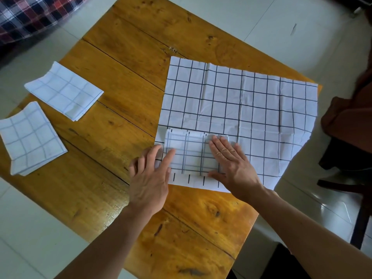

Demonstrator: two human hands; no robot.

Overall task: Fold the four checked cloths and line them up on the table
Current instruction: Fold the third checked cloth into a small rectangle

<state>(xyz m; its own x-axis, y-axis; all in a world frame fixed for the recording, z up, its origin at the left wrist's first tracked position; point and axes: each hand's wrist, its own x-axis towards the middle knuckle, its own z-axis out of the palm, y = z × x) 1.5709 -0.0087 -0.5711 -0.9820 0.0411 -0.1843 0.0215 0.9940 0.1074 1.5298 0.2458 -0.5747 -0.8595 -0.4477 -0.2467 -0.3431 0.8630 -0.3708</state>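
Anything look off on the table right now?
The two finished folded cloths sit askew, not squared to each other, their far edges curling. The open cloth overhangs the table at right.

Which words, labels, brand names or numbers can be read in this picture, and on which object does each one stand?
None: no readable text appears anywhere.
The four checked cloths, folded and unfolded, carry only grid lines.
The wooden table shows only grain and knots.
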